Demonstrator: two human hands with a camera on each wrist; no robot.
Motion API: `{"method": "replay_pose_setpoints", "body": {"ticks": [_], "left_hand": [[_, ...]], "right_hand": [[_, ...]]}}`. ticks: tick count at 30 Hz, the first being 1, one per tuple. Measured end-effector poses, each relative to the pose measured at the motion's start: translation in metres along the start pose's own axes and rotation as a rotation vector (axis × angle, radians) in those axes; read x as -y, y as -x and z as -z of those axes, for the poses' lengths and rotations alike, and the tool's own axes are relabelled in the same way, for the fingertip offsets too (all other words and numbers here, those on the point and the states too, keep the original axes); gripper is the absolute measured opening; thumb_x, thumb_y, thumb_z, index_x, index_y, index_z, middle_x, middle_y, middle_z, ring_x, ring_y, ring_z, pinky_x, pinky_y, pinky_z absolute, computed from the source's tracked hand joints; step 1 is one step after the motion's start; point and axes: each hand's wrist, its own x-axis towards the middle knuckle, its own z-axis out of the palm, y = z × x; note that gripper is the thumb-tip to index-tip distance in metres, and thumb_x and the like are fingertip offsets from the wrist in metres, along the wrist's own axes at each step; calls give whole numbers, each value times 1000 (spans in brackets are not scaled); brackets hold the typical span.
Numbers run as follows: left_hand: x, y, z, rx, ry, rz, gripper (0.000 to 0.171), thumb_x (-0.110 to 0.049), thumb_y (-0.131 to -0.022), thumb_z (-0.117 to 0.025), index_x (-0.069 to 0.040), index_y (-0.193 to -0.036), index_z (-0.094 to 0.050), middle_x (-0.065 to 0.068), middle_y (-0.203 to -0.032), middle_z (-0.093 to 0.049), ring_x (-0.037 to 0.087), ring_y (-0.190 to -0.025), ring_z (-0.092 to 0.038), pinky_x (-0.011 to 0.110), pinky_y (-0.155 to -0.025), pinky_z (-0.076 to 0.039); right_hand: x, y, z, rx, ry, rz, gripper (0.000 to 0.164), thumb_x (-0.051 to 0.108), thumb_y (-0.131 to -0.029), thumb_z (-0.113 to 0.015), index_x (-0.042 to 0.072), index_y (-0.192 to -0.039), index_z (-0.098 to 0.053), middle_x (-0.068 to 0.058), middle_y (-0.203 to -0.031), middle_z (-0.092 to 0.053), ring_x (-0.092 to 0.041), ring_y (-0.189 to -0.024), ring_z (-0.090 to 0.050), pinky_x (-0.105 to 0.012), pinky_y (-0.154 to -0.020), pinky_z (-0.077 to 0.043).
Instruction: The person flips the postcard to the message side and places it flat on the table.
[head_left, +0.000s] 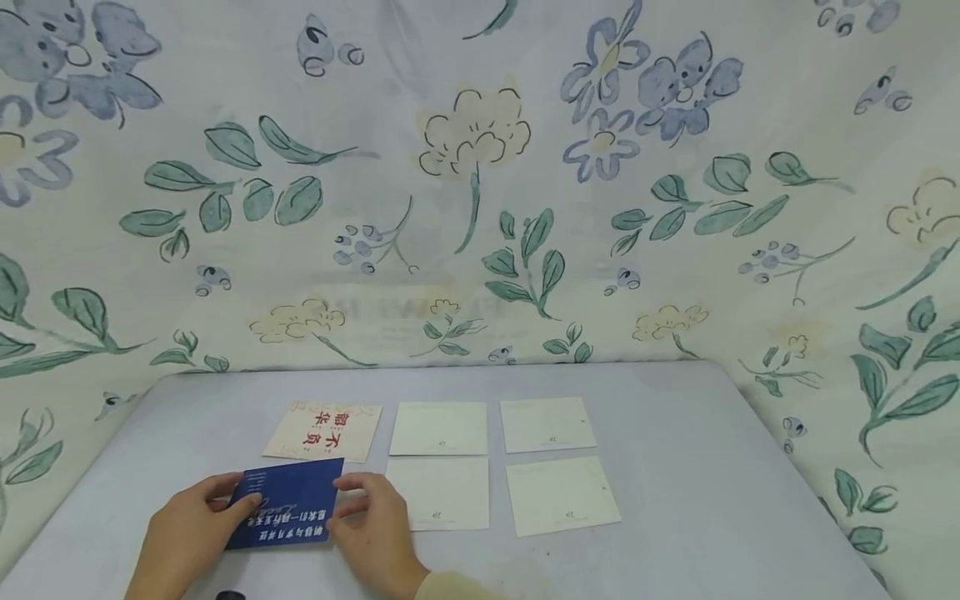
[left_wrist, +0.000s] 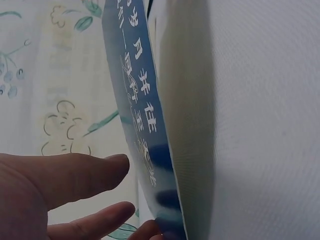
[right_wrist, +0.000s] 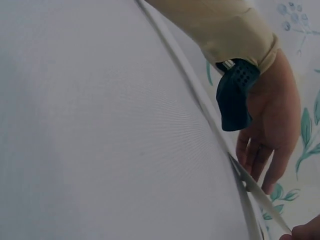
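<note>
A dark blue card (head_left: 288, 504) with white writing is held tilted above the table in the head view. My left hand (head_left: 191, 521) grips its left end, the thumb lying over the printed face. At the opposite edge, the curled fingers of my right hand (head_left: 375, 525) pinch the card's side. The left wrist view shows the blue card (left_wrist: 137, 100) steeply angled, its white characters running along it. In the right wrist view the card (right_wrist: 262, 197) appears nearly edge-on between the left hand (right_wrist: 272, 120) and a fingertip of the right hand (right_wrist: 307, 231).
Behind the blue card lies a cream card (head_left: 322, 432) with red characters. To its right, white cards (head_left: 438, 429) lie in two rows on the pale table (head_left: 675, 483). A dark round object (head_left: 230, 596) shows at the bottom edge. Floral cloth (head_left: 480, 208) hangs behind the table.
</note>
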Motion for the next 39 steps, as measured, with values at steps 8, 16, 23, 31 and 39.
{"method": "replay_pose_setpoints", "body": {"ticks": [8, 16, 23, 31, 39], "left_hand": [[-1, 1, 2, -39, 20, 7, 65, -36, -82, -67, 7, -127, -47, 33, -120, -50, 44, -99, -51, 54, -79, -45], [-6, 1, 5, -90, 66, 64, 60, -28, -85, -64, 5, -131, -44, 34, -125, -44, 47, -106, -47, 53, -78, -47], [-9, 3, 9, -130, 98, 70, 60, -25, -86, -62, 5, -134, -41, 33, -128, -42, 47, -109, -46, 54, -81, -46], [-10, 5, 12, -152, 103, 66, 63, -25, -86, -62, 5, -136, -38, 33, -128, -42, 47, -109, -47, 53, -80, -47], [-16, 10, 16, -149, 121, 83, 62, -24, -87, -61, 5, -137, -36, 33, -128, -42, 47, -110, -46, 52, -80, -47]], "right_hand": [[0, 2, 1, 5, 4, 55, 40, -3, -74, -70, 19, -106, -60, 10, -102, -56, 2, -79, -59, -15, -65, -50], [2, 4, 2, -1, 36, 97, 39, 0, -75, -70, 19, -108, -61, 10, -103, -58, 0, -84, -59, -15, -64, -50], [3, 3, 3, -7, 31, 97, 40, 1, -76, -69, 19, -111, -60, 10, -105, -58, 0, -85, -58, -16, -65, -49], [2, 3, 3, -3, 5, 145, 45, -5, -75, -66, 15, -114, -59, 5, -107, -59, -2, -86, -59, -15, -69, -50], [-2, 1, 1, -34, 7, 201, 44, -5, -75, -65, 10, -115, -58, 1, -105, -60, -5, -92, -60, -18, -80, -50]]}}
